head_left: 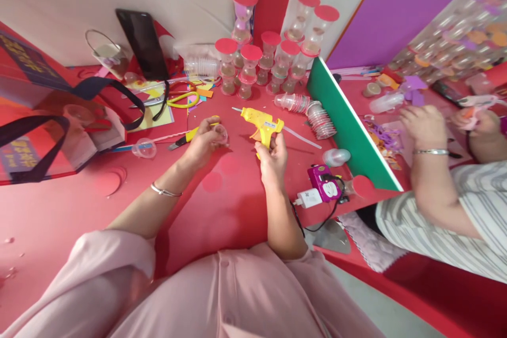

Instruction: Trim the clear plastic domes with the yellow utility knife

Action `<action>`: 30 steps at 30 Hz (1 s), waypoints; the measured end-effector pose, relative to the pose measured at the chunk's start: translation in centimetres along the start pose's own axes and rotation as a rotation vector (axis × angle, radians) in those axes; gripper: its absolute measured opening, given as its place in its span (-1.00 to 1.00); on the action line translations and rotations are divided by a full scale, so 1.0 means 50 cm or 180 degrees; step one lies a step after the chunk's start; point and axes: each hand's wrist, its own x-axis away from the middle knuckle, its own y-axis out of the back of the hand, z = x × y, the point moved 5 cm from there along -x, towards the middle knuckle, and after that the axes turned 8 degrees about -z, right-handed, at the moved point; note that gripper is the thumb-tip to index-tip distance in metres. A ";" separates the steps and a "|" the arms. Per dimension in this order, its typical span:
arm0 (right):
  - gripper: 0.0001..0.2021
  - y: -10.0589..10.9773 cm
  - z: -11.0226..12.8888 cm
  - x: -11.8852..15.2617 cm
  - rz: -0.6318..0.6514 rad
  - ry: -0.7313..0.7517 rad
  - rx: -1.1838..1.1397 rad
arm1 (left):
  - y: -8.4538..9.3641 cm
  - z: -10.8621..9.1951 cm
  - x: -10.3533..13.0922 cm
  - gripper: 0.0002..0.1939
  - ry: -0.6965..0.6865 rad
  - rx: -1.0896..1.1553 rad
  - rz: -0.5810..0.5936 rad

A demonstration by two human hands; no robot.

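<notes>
A yellow hot glue gun [257,118] is gripped by its handle in my right hand [273,161]. Its nozzle points up and left, and a clear glue stick [303,137] juts from its back end. My left hand [204,145] has its fingers closed on a small clear plastic cup [223,136]. Under that hand lies a yellow-and-black utility knife [182,140], partly covered. To the left, another clear cup [144,148] rests on the red table [222,206]. Behind the glue gun stand several hourglass-shaped cup pieces [250,66] with red discs on their ends.
Nested cups [320,119] lie beside a green divider [348,127]. A purple power adapter [324,182] with cables sits front right. Yellow-handled scissors [184,100], a leaning phone [144,45] and a red bag [59,116] are left. Right of the divider, a co-worker's hands [425,127] are busy.
</notes>
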 end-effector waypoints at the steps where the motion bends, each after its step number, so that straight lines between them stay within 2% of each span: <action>1: -0.51 -0.002 0.008 0.003 0.0028 0.0050 0.0035 | 0.012 -0.007 0.013 -0.52 -0.0055 0.0147 0.0093; 4: -0.38 -0.008 0.029 0.016 0.0002 0.0179 0.0170 | 0.054 -0.015 0.053 -0.54 -0.0086 0.0286 0.0408; 6: -0.30 -0.010 0.034 0.024 -0.0071 0.0183 0.0295 | 0.084 -0.007 0.076 -0.46 -0.0017 0.0343 0.0537; 9: -0.23 -0.010 0.028 0.032 -0.0215 0.0158 0.0678 | 0.128 0.014 0.094 -0.28 0.0004 0.0548 0.0392; 12: -0.20 -0.009 0.020 0.036 -0.0276 0.0296 0.1022 | 0.151 0.030 0.099 -0.26 0.0056 0.0701 0.0238; 15: -0.24 -0.013 0.018 0.042 -0.0184 0.0505 0.1314 | 0.151 0.030 0.099 -0.27 0.0107 0.0835 0.0347; 18: -0.21 -0.016 0.025 0.049 -0.0169 0.0797 0.1632 | 0.144 0.034 0.100 -0.43 0.0350 0.0916 0.0529; 20: -0.15 -0.020 0.032 0.055 -0.0179 0.1015 0.1844 | 0.144 0.039 0.100 -0.52 0.0456 0.0901 0.0508; 24: -0.10 -0.033 0.042 0.069 -0.0062 0.1368 0.2168 | 0.146 0.047 0.101 -0.56 0.0556 0.0867 0.0493; 30: -0.10 -0.037 0.033 0.083 0.0124 0.1506 0.2228 | 0.140 0.044 0.103 -0.62 0.0603 0.0830 0.0613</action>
